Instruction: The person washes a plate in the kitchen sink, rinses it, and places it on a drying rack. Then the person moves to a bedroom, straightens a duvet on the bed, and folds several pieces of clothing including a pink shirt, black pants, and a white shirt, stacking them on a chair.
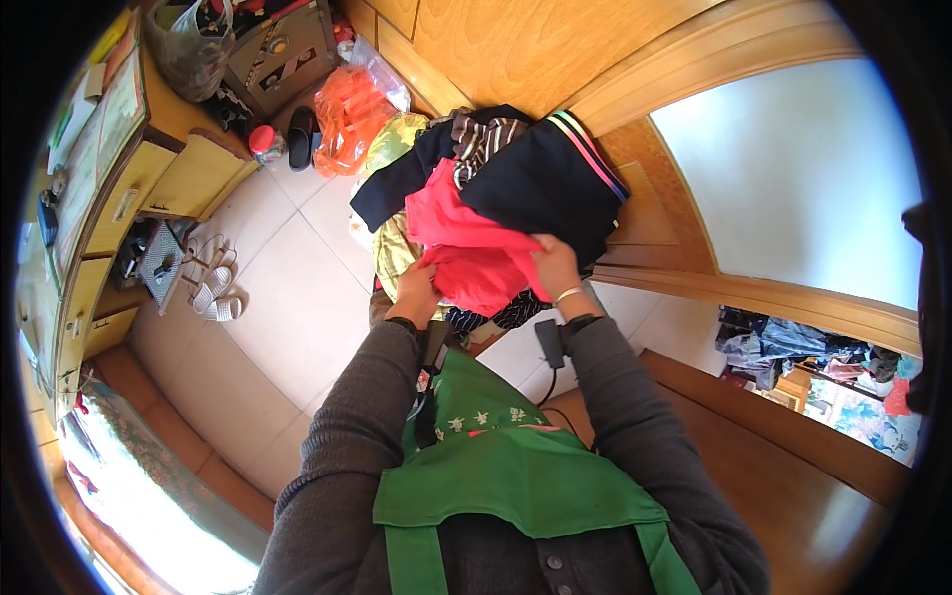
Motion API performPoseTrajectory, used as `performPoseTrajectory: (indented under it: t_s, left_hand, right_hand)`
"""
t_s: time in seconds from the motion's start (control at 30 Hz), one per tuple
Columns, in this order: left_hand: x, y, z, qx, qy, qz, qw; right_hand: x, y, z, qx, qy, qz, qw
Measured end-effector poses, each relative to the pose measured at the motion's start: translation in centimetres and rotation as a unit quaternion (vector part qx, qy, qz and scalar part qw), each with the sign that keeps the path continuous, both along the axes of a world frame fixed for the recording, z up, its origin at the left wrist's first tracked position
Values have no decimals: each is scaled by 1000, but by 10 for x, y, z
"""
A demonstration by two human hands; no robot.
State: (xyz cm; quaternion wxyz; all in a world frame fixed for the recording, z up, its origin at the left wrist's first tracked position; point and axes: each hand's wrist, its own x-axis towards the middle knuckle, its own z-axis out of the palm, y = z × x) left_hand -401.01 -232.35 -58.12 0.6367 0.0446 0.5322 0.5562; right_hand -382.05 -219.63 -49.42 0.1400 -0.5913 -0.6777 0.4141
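Observation:
A pinkish-red garment [476, 260] is stretched between my two hands over a heap of clothes. My left hand [415, 291] pinches its left edge, with a yellow patterned cloth [392, 242] just beyond. On the other side my right hand [556, 269] grips the garment's right edge. Behind it lies a black garment [539, 182] with a striped band along one edge. A brown striped cloth [485, 141] and a dark sleeve [394, 190] also show in the heap. What supports the heap is mostly hidden.
To the left stands a wooden desk [126, 197] with drawers. White slippers [216, 290] lie on the tiled floor [290, 275]. An orange plastic bag [353, 119], a red-lidded jar [264, 141] and a safe [279, 56] are farther back. A wooden door [520, 52] rises behind the clothes.

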Motion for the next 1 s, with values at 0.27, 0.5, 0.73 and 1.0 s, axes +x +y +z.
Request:
performPoseTrajectory:
  t_s: [0.27,0.5,0.73,1.0]
  left_hand:
    - [11,-26,27,-204,11,137,969]
    - [33,-18,47,-77,-128,70,986]
    - [30,16,52,-15,-124,-58,990]
    - [-22,70,23,35,-78,79,993]
  right_hand:
    - [3,28,14,87,-41,58,994]
    - [-1,-7,29,167,-39,155,973]
    - [-4,10,41,124,-23,93,988]
    - [-4,-40,26,180,-157,310,920]
